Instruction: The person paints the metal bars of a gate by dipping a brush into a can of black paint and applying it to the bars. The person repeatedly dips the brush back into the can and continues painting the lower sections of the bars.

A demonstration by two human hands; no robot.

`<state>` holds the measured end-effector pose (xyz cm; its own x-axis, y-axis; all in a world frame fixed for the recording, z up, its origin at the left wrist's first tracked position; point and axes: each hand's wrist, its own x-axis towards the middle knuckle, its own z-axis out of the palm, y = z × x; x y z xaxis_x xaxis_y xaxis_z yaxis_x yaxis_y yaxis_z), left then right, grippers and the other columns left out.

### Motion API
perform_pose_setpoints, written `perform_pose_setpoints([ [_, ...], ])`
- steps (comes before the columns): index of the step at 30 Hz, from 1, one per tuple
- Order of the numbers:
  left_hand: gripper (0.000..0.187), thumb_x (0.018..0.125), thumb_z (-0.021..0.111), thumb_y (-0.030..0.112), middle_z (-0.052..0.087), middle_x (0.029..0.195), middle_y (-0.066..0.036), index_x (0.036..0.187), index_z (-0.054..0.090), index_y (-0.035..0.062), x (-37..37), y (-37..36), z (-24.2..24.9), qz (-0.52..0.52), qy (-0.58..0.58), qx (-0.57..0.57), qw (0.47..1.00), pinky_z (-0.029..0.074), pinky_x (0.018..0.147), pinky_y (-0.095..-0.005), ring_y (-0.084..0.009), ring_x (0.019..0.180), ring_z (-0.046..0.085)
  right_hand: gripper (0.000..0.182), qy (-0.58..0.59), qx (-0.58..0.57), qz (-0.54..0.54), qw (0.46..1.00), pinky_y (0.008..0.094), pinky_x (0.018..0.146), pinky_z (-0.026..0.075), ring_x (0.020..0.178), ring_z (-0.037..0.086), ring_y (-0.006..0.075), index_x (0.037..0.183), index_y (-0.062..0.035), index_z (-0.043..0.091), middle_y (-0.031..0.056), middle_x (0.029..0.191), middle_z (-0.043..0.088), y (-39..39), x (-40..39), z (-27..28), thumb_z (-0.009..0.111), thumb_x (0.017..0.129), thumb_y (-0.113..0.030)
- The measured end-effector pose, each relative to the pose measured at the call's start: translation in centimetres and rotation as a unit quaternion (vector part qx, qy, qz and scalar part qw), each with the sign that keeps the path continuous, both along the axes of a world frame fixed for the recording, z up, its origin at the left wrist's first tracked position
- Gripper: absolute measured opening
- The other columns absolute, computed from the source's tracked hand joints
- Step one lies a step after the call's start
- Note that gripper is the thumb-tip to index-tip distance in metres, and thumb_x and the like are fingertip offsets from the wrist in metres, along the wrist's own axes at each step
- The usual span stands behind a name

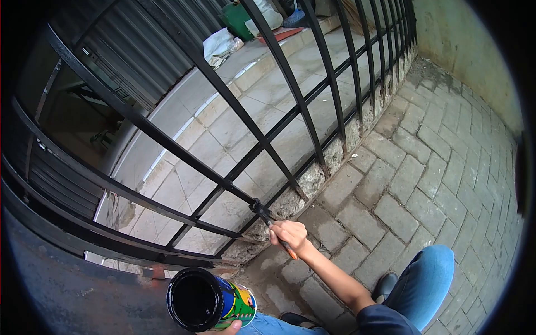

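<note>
My right hand (290, 235) is closed around a paintbrush (289, 250) with an orange-tipped handle. Its black, paint-covered bristles touch the lower part of a bar of the black metal fence (245, 195), close to the bottom rail. At the lower edge, my left hand (230, 328) grips a paint can (237, 301) with a colourful label; only some of the fingers show. The can is uncapped, tilted toward me, with black paint (195, 298) inside and a black-smeared rim.
A rough concrete curb (310, 181) runs under the fence, beside grey paving bricks (399, 212). Behind the bars are a tiled step (223, 134), a green bucket (237, 21) and white sacks (220, 44). A dark metal panel (95, 296) stands at left, a wall (474, 61) at right.
</note>
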<state>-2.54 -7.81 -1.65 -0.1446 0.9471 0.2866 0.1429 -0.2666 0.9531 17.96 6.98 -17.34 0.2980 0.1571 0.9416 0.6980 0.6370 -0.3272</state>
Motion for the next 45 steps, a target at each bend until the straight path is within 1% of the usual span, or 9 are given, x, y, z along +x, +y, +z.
perform_pose_setpoints([
  [4, 0.101, 0.051, 0.071, -0.010, 0.043, 0.129, -0.014, 0.140, 0.026, 0.0075, 0.1, 0.0, 0.0, -0.005, 0.004, 0.001, 1.000, 0.038, 0.102, -0.0402, -0.0291, 0.116, 0.047, 0.014, -0.042, -0.087, 0.012, 0.995, 0.0276, 0.043, 0.045, 0.047, 0.056, 0.0174, 0.076, -0.0030, 0.055, 0.0062, 0.063, 0.057, -0.5, -0.2, -5.4, 0.065, 0.069, 0.004],
  [5, 0.101, 0.051, 0.071, -0.010, 0.043, 0.129, -0.014, 0.140, 0.026, 0.0075, 0.3, 0.2, 0.1, -0.013, -0.001, 0.006, 1.000, 0.038, 0.102, -0.0401, -0.0291, 0.116, 0.047, 0.017, -0.017, -0.090, -0.006, 0.996, 0.0285, 0.041, 0.040, 0.045, 0.051, 0.0155, 0.069, -0.0056, 0.051, 0.0031, 0.056, 0.048, -0.5, -0.4, -5.8, 0.068, 0.071, 0.000],
  [9, 0.101, 0.051, 0.070, -0.010, 0.043, 0.129, -0.013, 0.140, 0.026, 0.0074, -0.2, 0.0, -0.2, -0.001, 0.017, 0.002, 1.000, 0.038, 0.101, -0.0400, -0.0289, 0.115, 0.047, 0.021, 0.002, -0.140, 0.011, 0.990, 0.0300, 0.041, 0.039, 0.044, 0.050, 0.0178, 0.067, -0.0064, 0.048, 0.0038, 0.054, 0.044, -1.3, 0.0, -6.0, 0.067, 0.072, 0.001],
  [19, 0.102, 0.051, 0.071, -0.010, 0.042, 0.131, -0.013, 0.141, 0.025, 0.0079, -0.9, 0.3, -0.8, -0.009, 0.024, 0.018, 1.000, 0.037, 0.102, -0.0398, -0.0286, 0.117, 0.046, 0.012, 0.009, 0.012, 0.012, 1.000, 0.0273, 0.043, 0.045, 0.047, 0.056, 0.0181, 0.080, -0.0020, 0.058, 0.0065, 0.064, 0.060, 0.0, 0.0, 1.9, 0.065, 0.071, 0.003],
  [26, 0.102, 0.051, 0.071, -0.011, 0.042, 0.130, -0.013, 0.141, 0.025, 0.0079, -0.1, 0.3, -0.4, -0.002, -0.010, 0.021, 1.000, 0.037, 0.103, -0.0407, -0.0294, 0.117, 0.046, 0.011, -0.024, -0.108, 0.003, 0.994, 0.0264, 0.045, 0.047, 0.052, 0.060, 0.0172, 0.075, -0.0029, 0.057, 0.0066, 0.068, 0.063, -0.7, -0.7, -5.6, 0.065, 0.070, 0.002],
  [27, 0.102, 0.051, 0.071, -0.011, 0.042, 0.130, -0.013, 0.141, 0.025, 0.0078, -0.2, 0.2, -0.4, -0.002, -0.006, 0.014, 1.000, 0.037, 0.102, -0.0408, -0.0294, 0.117, 0.046, 0.018, -0.003, -0.088, -0.002, 0.996, 0.0292, 0.041, 0.041, 0.046, 0.052, 0.0166, 0.069, -0.0052, 0.050, 0.0040, 0.057, 0.048, -0.5, -0.7, -5.6, 0.067, 0.070, 0.003],
  [31, 0.101, 0.051, 0.071, -0.010, 0.043, 0.130, -0.013, 0.140, 0.026, 0.0073, -0.3, 0.1, -0.2, -0.011, -0.001, 0.004, 1.000, 0.038, 0.102, -0.0404, -0.0293, 0.117, 0.046, 0.019, 0.027, -0.118, 0.020, 0.992, 0.0295, 0.041, 0.040, 0.044, 0.051, 0.0183, 0.069, -0.0057, 0.050, 0.0043, 0.056, 0.048, -1.2, -0.1, -5.2, 0.069, 0.072, 0.001],
  [39, 0.099, 0.051, 0.072, -0.009, 0.044, 0.129, -0.014, 0.139, 0.028, 0.0066, 0.0, 0.2, 0.1, -0.002, 0.008, 0.006, 1.000, 0.038, 0.101, -0.0397, -0.0292, 0.115, 0.047, 0.011, 0.030, 0.019, 0.001, 0.999, 0.0255, 0.045, 0.046, 0.051, 0.057, 0.0158, 0.076, -0.0038, 0.057, 0.0047, 0.065, 0.058, 0.3, -0.2, 2.5, 0.066, 0.072, 0.001],
  [45, 0.101, 0.051, 0.072, -0.009, 0.043, 0.130, -0.014, 0.140, 0.027, 0.0064, 0.2, 0.1, 0.1, 0.013, 0.001, 0.000, 1.000, 0.037, 0.102, -0.0397, -0.0292, 0.116, 0.047, 0.011, 0.001, -0.030, -0.002, 1.000, 0.0259, 0.046, 0.047, 0.053, 0.059, 0.0160, 0.077, -0.0038, 0.057, 0.0055, 0.070, 0.061, -0.3, -0.8, -2.1, 0.066, 0.071, 0.001],
])
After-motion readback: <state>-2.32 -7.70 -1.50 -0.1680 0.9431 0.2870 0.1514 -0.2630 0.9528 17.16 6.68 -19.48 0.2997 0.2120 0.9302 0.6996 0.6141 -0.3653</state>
